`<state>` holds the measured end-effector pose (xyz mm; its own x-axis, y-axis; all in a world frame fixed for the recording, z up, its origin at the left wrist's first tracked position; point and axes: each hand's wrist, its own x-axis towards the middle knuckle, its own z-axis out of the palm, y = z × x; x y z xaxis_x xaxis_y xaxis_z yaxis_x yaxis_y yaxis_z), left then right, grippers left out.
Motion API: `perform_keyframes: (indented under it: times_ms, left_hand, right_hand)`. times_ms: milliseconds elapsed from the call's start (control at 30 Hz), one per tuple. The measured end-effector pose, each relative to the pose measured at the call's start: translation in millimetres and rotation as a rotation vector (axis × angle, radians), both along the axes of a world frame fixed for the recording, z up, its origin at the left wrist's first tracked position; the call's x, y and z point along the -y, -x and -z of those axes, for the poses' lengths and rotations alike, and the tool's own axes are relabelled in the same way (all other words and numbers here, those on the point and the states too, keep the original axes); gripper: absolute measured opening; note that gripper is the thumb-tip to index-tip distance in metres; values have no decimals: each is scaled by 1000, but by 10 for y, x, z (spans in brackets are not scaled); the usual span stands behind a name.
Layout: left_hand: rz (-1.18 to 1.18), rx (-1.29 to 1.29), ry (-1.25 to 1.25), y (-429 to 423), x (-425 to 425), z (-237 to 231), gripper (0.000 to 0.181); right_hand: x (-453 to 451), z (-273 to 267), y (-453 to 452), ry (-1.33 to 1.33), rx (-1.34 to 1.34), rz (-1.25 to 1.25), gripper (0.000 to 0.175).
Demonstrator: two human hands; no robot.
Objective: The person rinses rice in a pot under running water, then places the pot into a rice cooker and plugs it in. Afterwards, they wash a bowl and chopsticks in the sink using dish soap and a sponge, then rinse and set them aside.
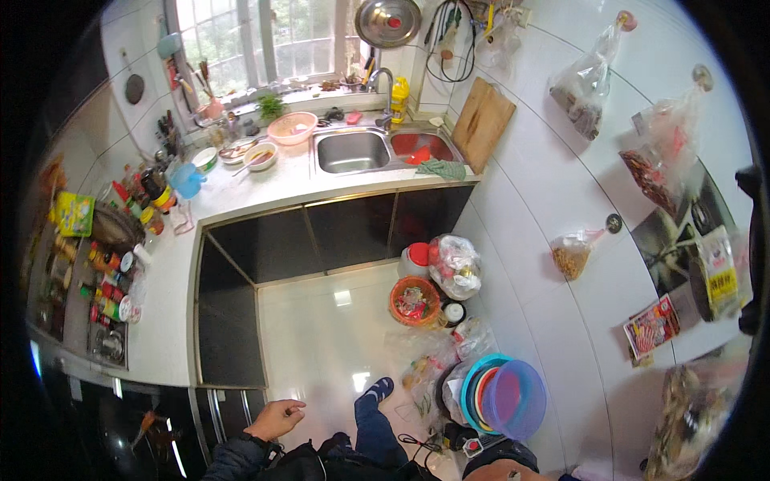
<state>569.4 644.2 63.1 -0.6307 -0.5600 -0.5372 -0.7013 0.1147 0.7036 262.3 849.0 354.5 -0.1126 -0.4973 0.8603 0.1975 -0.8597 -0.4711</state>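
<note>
My left hand (277, 419) hangs over the floor near the lower cabinets, fingers curled, with nothing visible in it. It touches nothing that I can see. My right hand is out of view. Ahead, the white countertop (264, 187) holds a pink plastic basket (293, 128), a bowl with a utensil and brown liquid (261, 157), and a light blue plastic jug (187, 180). The double steel sink (353, 151) has a red basin (433, 146) in its right bowl. A green cloth (442, 169) lies over the sink's front edge.
Beside the right wall stand an orange waste basket (414, 300), stacked plastic basins (516, 400) and plastic bags (455, 266). A black cable (419, 443) lies near my feet. A wooden cutting board (483, 125) leans on the wall. Bottles and jars (111, 291) line the left counter.
</note>
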Motion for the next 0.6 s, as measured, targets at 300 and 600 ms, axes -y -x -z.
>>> perform_keyframes:
  times_ms: [300,600]
  left_hand:
    - [21,78,22,1111,913,141,36]
    - [204,172,-87,2019,1780,298,38]
  right_hand:
    - [1008,254,1576,-58,85,22,34]
    - [1652,809,2396,-169,220,148,38]
